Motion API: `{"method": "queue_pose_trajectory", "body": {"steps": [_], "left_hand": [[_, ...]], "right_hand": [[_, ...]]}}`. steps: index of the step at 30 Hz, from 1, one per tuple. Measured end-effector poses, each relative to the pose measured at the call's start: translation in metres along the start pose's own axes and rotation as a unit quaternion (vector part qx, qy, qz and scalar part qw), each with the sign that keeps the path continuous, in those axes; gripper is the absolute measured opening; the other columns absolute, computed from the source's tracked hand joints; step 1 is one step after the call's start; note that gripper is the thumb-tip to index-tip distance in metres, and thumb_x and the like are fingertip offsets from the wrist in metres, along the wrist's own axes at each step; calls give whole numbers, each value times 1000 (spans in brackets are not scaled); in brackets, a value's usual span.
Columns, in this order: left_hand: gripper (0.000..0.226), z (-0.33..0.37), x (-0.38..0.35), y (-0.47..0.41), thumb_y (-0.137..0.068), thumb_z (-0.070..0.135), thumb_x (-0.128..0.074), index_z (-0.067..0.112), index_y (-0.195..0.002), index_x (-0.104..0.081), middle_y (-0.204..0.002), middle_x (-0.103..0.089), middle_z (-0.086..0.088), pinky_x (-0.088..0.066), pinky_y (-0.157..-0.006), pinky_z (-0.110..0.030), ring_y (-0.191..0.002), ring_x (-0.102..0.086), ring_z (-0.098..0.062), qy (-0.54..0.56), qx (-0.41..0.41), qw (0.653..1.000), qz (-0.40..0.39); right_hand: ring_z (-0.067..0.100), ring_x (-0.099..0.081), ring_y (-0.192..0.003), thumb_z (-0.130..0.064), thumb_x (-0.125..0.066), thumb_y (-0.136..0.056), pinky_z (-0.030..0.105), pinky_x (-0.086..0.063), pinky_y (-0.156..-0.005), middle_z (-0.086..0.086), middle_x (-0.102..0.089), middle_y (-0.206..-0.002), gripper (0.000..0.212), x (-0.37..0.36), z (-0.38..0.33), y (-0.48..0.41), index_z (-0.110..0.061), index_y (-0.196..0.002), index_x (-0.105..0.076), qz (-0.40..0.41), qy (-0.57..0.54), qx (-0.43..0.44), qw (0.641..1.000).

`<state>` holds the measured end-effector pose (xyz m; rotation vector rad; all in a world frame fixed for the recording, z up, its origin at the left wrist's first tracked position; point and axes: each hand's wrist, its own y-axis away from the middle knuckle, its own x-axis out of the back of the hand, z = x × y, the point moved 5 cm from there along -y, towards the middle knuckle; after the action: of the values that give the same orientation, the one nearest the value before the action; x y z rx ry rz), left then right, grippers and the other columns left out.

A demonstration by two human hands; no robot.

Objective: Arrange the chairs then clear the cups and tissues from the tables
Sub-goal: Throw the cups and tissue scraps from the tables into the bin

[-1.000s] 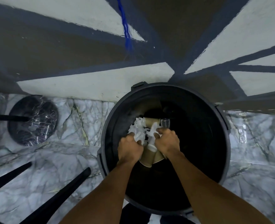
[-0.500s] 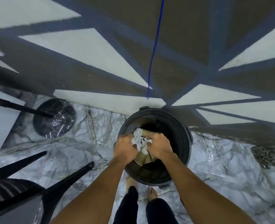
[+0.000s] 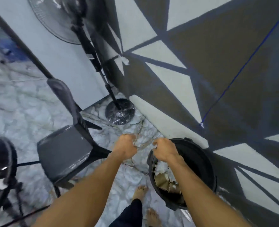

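Observation:
A black round bin (image 3: 201, 161) stands on the marble floor against the painted wall. Inside it lie crumpled white tissues (image 3: 160, 167) and brown paper cups (image 3: 163, 184). My right hand (image 3: 164, 151) hovers over the bin's left rim with its fingers curled shut; nothing clear shows in it. My left hand (image 3: 124, 148) is a closed fist above the floor, left of the bin, with nothing visible in it. A dark grey chair (image 3: 65, 149) stands left of my left arm.
A standing fan has its round base (image 3: 119, 111) in the corner behind the chair and its head (image 3: 61, 18) high up. A black round object (image 3: 1, 161) with cables sits at the far left. My bare feet (image 3: 139, 192) are beside the bin.
Both hands let go of the cups and tissues, which now lie in the bin, and rose out of it. The view pulled back and swung left, bringing the chair and fan into sight.

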<state>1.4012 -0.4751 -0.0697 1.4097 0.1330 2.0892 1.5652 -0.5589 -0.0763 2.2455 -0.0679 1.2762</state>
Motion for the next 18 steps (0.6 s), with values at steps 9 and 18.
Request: {"method": "queue_pose_trajectory", "body": {"steps": [9, 18], "left_hand": [[41, -127, 55, 112, -71, 23, -62, 18, -111, -71, -110, -70, -4, -57, -85, -39, -102, -65, -25, 89, 136, 980, 111], [39, -290, 100, 239, -81, 19, -65, 15, -120, -65, -118, -65, -6, -50, -83, -30, -108, -60, -25, 143, 287, 922, 219]], "right_hand": [[27, -64, -105, -23, -60, -83, 34, -54, -87, 5, -69, -114, 30, -49, -167, 27, -21, -111, -71, -82, 76, 199, 974], [26, -62, -108, -31, -64, -84, 38, -54, -88, 3, -69, -113, 31, -138, -354, 81, -26, -114, -68, -138, 179, 379, 898]]}}
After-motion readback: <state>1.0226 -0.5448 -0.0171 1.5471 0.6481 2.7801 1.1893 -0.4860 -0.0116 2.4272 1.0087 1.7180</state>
